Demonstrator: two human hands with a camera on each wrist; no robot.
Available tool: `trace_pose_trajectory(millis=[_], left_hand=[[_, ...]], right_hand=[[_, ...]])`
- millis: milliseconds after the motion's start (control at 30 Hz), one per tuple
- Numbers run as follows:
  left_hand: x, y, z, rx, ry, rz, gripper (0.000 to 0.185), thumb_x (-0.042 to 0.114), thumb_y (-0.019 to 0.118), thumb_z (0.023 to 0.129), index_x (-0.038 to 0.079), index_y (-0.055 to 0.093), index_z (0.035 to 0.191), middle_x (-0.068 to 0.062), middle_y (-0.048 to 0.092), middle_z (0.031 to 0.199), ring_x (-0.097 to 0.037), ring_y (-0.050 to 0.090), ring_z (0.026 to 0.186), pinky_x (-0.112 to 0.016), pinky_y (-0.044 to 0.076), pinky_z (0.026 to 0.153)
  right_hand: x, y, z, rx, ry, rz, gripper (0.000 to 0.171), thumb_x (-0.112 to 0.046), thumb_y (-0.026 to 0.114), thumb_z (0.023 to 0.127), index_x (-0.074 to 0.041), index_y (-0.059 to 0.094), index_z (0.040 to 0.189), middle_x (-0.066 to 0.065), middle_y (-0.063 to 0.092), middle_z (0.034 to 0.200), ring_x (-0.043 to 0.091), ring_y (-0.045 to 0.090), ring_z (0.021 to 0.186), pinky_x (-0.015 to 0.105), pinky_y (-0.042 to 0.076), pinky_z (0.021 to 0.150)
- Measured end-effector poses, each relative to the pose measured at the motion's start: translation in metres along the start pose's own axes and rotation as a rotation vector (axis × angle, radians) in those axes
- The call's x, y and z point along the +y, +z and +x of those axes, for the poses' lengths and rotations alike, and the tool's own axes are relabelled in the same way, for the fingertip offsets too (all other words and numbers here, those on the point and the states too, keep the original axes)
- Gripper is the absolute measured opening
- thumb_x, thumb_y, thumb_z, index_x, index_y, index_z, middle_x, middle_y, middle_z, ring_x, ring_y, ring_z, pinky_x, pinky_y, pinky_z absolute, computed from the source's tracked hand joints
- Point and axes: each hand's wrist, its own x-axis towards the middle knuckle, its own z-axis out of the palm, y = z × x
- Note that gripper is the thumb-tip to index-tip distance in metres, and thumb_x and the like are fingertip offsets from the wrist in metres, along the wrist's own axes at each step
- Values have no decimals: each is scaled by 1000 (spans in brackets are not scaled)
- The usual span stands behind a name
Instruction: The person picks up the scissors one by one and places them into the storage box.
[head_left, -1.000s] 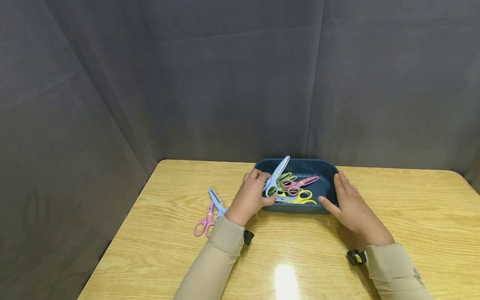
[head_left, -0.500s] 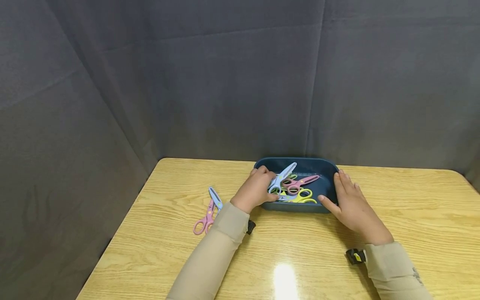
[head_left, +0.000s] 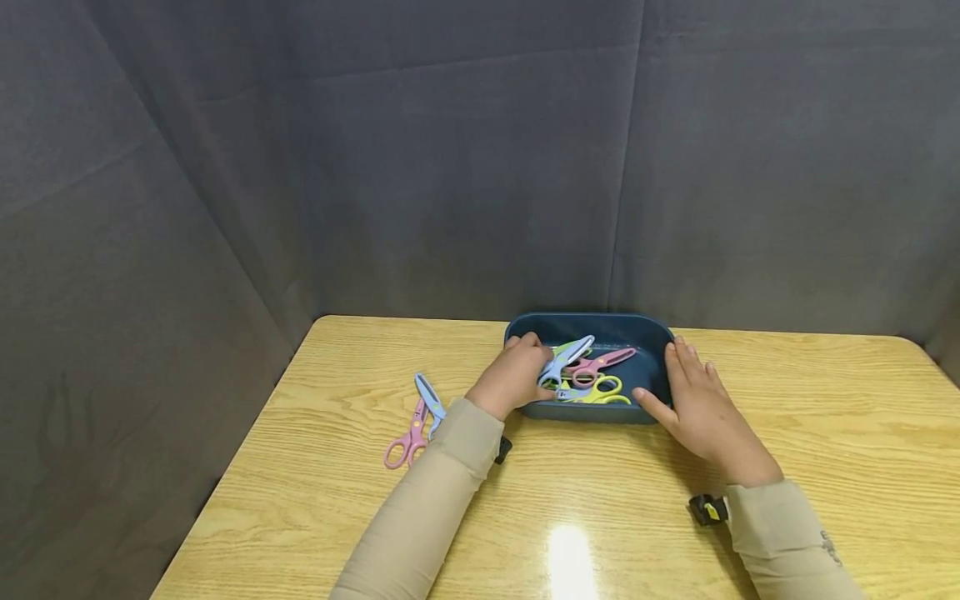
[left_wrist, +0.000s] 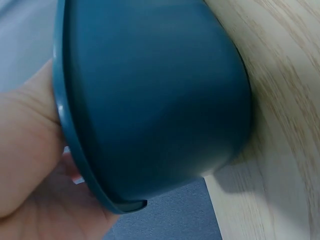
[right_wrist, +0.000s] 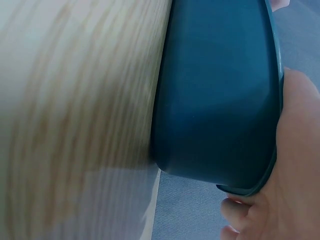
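Observation:
A dark blue plastic bin [head_left: 600,414] stands on the table near its back edge. My left hand [head_left: 512,377] reaches over the bin's left end, fingers and thumb at the handles of light blue scissors [head_left: 567,358] low inside it. Pink scissors [head_left: 606,362] and yellow scissors [head_left: 604,397] lie beside these, with green ones partly covered. At the opposite end, my right hand [head_left: 705,412] rests along the rim, fingers straight and thumb spread over the front corner. Both wrist views show the bin's outer wall [left_wrist: 155,100], which hides the scissors.
Left of the bin, pink scissors [head_left: 409,439] and light blue scissors [head_left: 427,394] lie overlapping on the wooden table [head_left: 300,500], partly hidden by the left sleeve [head_left: 442,492]. A grey curtain [head_left: 450,167] hangs behind the table and along its left side.
My left hand has lowered the light blue scissors into the bin, moving slightly right; they now lie flatter over the others. My right hand has stayed at the bin's right end.

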Motion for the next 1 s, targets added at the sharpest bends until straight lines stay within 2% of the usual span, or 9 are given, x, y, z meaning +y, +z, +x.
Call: trace_pose_trajectory(millis=[433,700,1000], left_hand=[[2,2,1,9,-15,11,52,38,85,82,12,72,125,-7,63,112,-19,50,93,-29,43,86],[3,4,1,7,-31,11,53,42,83,82,12,72,124,-5,64,110,-19,52,96,-29,43,90],[2,7,1,26,-7,5,53,46,82,81,12,74,121,-5,66,108,-17,53,95,-27,42,89]], right_hand=[[-1,0,-1,-5,19,16,98,-59,45,103,14,6,156,32,0,164,47,-1,152,59,2,121],[-1,0,-1,-3,14,15,98,-59,45,103,15,6,155,34,0,164,49,1,151,61,3,121],[0,1,-1,3,13,17,98,-59,45,103,14,6,156,34,1,164,49,2,151,61,3,121]])
